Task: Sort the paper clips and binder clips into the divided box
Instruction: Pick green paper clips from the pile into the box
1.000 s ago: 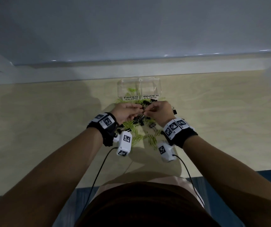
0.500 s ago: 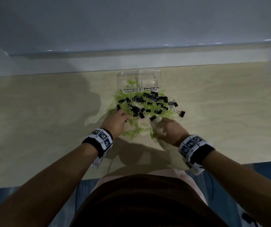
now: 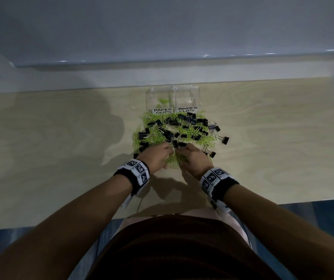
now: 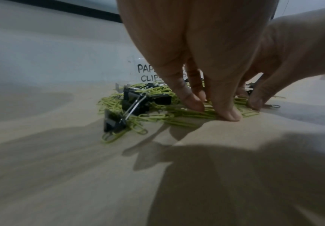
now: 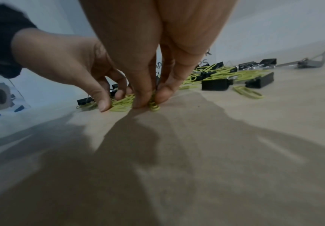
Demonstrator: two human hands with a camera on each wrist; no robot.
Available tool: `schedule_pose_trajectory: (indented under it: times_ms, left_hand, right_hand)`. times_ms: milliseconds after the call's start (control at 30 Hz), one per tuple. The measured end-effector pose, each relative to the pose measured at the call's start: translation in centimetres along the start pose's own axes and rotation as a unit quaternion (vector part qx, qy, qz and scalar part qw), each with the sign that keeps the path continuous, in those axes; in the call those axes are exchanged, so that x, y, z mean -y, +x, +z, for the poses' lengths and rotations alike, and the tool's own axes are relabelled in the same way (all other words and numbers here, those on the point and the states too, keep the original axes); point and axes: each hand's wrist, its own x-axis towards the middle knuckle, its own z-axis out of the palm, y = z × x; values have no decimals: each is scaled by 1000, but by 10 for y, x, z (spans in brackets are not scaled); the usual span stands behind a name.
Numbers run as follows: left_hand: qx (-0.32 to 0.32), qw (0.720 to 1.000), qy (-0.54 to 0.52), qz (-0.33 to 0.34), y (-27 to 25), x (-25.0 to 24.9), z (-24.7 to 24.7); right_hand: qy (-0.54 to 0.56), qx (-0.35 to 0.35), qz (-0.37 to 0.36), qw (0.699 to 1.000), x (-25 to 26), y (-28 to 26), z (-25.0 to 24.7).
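A clear divided box point(image 3: 173, 91) stands at the table's far side, labelled PAPER CLIPS point(image 3: 162, 110) on the left and BINDER CLIPS point(image 3: 187, 109) on the right; a few green clips lie in the left compartment. In front of it lies a mixed pile of green paper clips point(image 3: 190, 131) and black binder clips point(image 3: 191, 120). Both hands are at the pile's near edge, side by side. My left hand point(image 3: 167, 150) presses straight fingertips point(image 4: 229, 116) down on green paper clips point(image 4: 187, 113). My right hand point(image 5: 152, 102) pinches a small bunch of green paper clips point(image 5: 154, 106) against the table.
The pale wooden table point(image 3: 61, 148) reaches a low white ledge behind the box. Loose binder clips point(image 3: 225, 140) lie at the pile's right edge, and one point(image 4: 113, 123) at its left. Cables hang from both wrist cameras over the table's near edge.
A second ago both hands were up at the box. They drew back to the pile's near edge, apart, and have now closed in side by side on the green clips.
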Motion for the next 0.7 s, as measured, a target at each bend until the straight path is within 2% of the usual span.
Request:
schedule_pose_trajectory:
  times_ms: [133, 267, 400, 500, 567, 633, 700]
  left_hand:
    - [-13, 998, 64, 26, 7, -7, -4]
    - [12, 983, 173, 53, 9, -11, -6]
    - [28, 983, 172, 55, 9, -7, -10]
    - [9, 994, 106, 20, 7, 0, -16]
    - [-25, 999, 7, -29, 7, 4, -26]
    - [-81, 988, -105, -84, 10, 9, -41]
    - [-144, 964, -186, -124, 18, 13, -60]
  right_hand:
    - [-16, -12, -27, 999, 0, 4, -3]
    - [-18, -43, -46, 998, -10, 3, -7]
    - [36, -52, -5, 998, -24, 6, -10]
    - [133, -52, 59, 988, -23, 12, -27]
    - [192, -71, 80, 976, -19, 26, -44]
    - [228, -111, 80, 964, -10, 47, -65]
    - [242, -139, 78, 957, 3, 73, -85]
